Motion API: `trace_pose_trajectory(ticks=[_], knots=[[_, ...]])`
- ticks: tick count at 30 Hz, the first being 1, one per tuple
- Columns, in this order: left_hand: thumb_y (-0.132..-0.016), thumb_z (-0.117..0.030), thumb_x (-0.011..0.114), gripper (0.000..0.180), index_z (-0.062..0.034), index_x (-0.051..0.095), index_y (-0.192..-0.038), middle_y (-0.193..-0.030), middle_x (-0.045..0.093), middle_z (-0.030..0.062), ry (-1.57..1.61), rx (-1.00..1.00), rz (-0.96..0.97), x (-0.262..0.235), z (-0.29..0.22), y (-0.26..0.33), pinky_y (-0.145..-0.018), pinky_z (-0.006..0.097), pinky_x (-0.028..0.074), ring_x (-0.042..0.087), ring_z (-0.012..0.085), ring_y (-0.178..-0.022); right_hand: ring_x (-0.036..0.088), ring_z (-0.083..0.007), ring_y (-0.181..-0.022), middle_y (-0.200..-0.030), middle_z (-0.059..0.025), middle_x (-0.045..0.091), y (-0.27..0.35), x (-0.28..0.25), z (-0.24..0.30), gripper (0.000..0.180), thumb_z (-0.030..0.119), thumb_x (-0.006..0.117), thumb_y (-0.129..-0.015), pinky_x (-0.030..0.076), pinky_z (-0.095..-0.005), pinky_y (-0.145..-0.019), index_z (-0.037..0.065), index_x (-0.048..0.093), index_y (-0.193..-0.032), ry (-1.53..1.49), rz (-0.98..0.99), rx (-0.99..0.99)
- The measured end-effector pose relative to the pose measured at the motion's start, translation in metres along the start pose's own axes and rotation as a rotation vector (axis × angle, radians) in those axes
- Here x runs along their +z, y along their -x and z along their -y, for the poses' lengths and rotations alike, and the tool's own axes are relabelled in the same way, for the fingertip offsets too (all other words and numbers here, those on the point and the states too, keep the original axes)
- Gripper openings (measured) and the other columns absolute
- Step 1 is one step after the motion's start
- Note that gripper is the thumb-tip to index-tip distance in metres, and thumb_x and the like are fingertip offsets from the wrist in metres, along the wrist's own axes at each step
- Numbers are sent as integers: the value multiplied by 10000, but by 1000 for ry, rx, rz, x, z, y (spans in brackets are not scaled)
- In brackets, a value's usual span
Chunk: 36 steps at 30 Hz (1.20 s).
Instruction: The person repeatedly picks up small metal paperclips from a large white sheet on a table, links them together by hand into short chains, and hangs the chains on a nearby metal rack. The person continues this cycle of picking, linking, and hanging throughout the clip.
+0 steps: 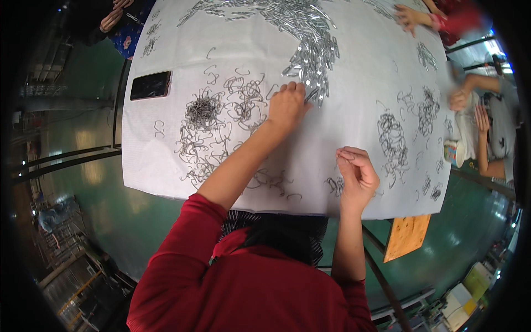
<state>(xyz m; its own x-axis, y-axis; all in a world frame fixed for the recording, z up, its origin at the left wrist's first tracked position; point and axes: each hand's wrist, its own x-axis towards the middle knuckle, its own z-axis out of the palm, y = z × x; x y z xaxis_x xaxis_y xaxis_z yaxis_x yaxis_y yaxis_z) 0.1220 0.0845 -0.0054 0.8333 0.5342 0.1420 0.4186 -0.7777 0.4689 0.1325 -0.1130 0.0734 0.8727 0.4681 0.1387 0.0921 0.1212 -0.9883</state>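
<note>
My left hand point(286, 105) reaches out over the white table point(354, 110), its fingertips on shiny flat metal clips at the near end of a long curved pile of clips point(310, 39). My right hand point(357, 176) is closer to me, fingers curled and pinching a thin bent wire hook near the table's front edge. A dense tangle of dark wire hooks point(203, 109) lies left of my left hand, with looser hooks spread around it point(193, 155). Another heap of wire hooks point(394, 141) lies right of my right hand.
A dark phone point(150, 85) lies at the table's left. Other people's hands work at the far right point(409, 16) and right side point(459, 99), and one sits at the far left point(110, 22). A paper cup point(453, 152) stands at the right edge. An orange board point(407, 235) sits below the table over green floor.
</note>
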Motion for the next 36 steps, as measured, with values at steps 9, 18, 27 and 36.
trace_pose_trajectory(ticks=[9,18,27,36], knots=[[-828,-70,654,156,30,581,-923,-810,653,128,662,-192,237,-67,-3,87,-647,279,531,650,196,-729,622,-135,-820,-863,-80,670,81,20,10,76,-60,692,-775,479,-242,-752,-19,662,-832,160,-2,15],[-857,-38,642,100,31,592,-909,-767,624,29,1242,-251,4,-142,-26,184,-653,206,499,606,73,-719,638,-221,-757,-803,-74,671,113,62,22,80,18,718,-743,466,-316,-693,20,644,-774,413,121,-189],[-799,-24,694,122,12,639,-902,-833,664,49,863,-251,-281,-144,-4,203,-733,246,505,636,113,-806,613,-219,-779,-846,-32,655,101,89,4,134,74,733,-719,416,-332,-750,71,654,-827,576,288,-387],[-820,0,676,83,7,615,-876,-863,661,46,829,-348,-528,-176,64,190,-787,240,466,622,107,-847,619,-252,-830,-908,-65,623,-7,128,-54,190,111,663,-805,488,-349,-694,67,637,-988,679,580,-109]])
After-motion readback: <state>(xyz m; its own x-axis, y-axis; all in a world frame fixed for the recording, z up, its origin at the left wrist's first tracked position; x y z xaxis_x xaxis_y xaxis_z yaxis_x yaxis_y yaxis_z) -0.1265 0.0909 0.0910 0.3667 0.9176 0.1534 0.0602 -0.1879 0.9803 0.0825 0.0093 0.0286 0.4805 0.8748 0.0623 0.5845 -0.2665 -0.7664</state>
